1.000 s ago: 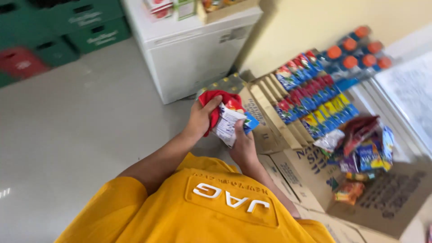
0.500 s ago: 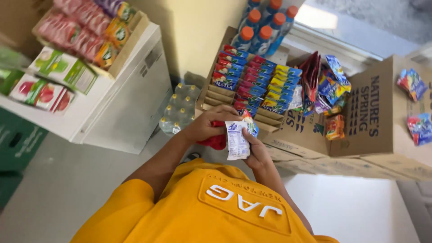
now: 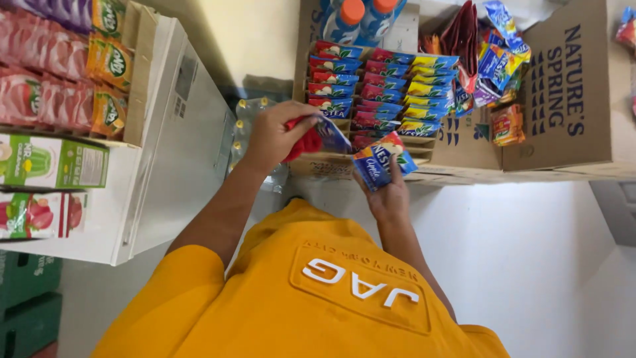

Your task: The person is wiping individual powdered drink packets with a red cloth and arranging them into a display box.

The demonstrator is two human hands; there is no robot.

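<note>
Bright, even daylight — soft shadows, slight motion blur at edges

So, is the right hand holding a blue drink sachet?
Yes, the right hand grips a blue sachet in front of the cardboard display box, apart from the left hand.

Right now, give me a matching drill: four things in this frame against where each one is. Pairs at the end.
Things:
1. blue sachet
2. red packets
3. orange-capped bottles
4. green carton

Places:
A. at the top edge, behind the rows of sachets
B. in the right hand
C. on the white cabinet at far left
D. in the left hand

Pairs: 1-B, 2-D, 3-A, 4-C
</note>
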